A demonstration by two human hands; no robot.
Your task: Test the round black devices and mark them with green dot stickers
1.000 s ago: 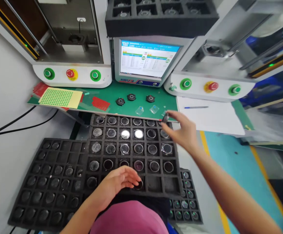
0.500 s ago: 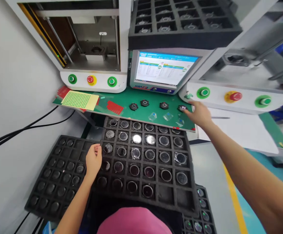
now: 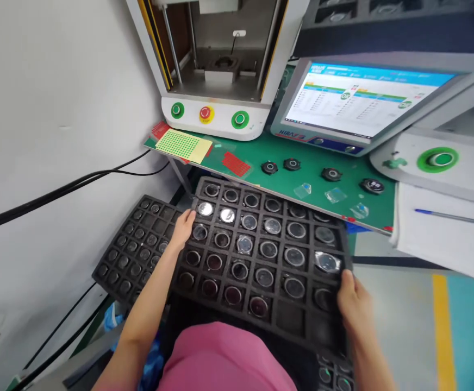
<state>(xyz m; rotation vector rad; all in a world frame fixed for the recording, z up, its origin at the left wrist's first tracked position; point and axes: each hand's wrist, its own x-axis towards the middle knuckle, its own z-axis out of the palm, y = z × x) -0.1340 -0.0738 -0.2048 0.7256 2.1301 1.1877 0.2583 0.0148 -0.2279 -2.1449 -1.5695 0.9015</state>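
Note:
A black foam tray (image 3: 289, 317) with a grid of compartments lies in front of me, tilted, its far edge close to the green bench. Round watch heads (image 3: 268, 250) with dark glass sit in most compartments; two near the left reflect bright light. My left hand (image 3: 183, 228) is closed on the tray's left edge. On the right edge, my right hand (image 3: 355, 301) grips the same tray, thumb on top and the other fingers partly hidden. One watch head (image 3: 327, 262) near my right hand has clear film on it.
A second foam tray (image 3: 118, 239) lies at left, and another (image 3: 332, 374) is partly covered below right. On the green bench (image 3: 261, 187) lie several watch parts (image 3: 330, 174), sticker sheets (image 3: 184, 145) and clear film pieces (image 3: 335, 195). Behind stand a press (image 3: 216, 122) and a monitor (image 3: 367, 103).
My right hand has left the watch on the bench and come down to the tray's right edge. The tray now sits turned and tilted between both hands. The view has swung left.

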